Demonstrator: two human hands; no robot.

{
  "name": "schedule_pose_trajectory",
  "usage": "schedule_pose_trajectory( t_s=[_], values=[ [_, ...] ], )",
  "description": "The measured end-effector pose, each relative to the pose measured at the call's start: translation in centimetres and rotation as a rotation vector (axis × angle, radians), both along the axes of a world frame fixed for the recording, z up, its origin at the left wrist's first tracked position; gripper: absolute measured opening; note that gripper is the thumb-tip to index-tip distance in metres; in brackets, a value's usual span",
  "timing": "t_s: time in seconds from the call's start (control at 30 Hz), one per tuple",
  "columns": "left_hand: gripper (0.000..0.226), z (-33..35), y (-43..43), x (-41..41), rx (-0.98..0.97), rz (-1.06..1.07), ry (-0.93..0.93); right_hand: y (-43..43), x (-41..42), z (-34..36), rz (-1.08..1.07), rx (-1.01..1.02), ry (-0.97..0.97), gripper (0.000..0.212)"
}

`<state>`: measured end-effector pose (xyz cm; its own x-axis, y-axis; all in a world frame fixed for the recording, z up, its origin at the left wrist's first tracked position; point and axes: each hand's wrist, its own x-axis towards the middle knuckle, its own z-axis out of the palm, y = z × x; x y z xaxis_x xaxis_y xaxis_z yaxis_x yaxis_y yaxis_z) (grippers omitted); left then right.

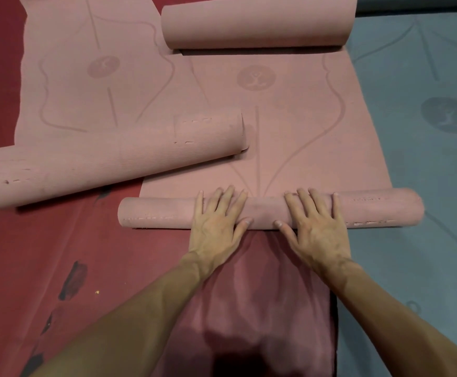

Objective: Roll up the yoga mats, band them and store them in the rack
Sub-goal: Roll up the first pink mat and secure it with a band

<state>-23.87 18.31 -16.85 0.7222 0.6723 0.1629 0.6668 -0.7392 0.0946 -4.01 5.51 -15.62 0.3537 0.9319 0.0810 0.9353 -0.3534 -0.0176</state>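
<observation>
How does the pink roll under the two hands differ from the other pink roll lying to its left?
The roll under the hands is thinner; the left roll is thicker. The roll under the hands lies level across the view; the left roll lies slanted. The left hand and the right hand press flat on the roll under the hands; no hand touches the left roll. Both are pink and show torn marks.

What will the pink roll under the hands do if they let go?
Probably loosen and uncurl: the pink roll has no band, and the left hand and right hand press it down. Its frayed edge looks soft, so likely floppy when lifted.
</observation>
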Motion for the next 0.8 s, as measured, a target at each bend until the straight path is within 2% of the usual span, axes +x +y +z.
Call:
schedule_pose_trajectory(
  t_s=[0.2,0.43,0.67,0.8],
  values=[
    [0.091,-0.2,0.2,-0.9,0.047,-0.001,0.058,0.5,0.0,0.3,-0.015,0.005,-0.003,0.072],
    [0.094,0.2,1.6,-0.6,0.019,-0.022,-0.027,1.2,1.2,0.8,0.066,-0.026,-0.04,0.088],
    [0.085,0.5,1.3,-0.7,0.006,-0.013,-0.064,0.6,1.5,0.9,0.121,0.019,-0.058,0.071],
    [0.088,0.6,1.2,-0.8,0.022,-0.022,-0.082,0.3,1.3,0.8,0.117,0.041,-0.033,0.073]
  ],
)
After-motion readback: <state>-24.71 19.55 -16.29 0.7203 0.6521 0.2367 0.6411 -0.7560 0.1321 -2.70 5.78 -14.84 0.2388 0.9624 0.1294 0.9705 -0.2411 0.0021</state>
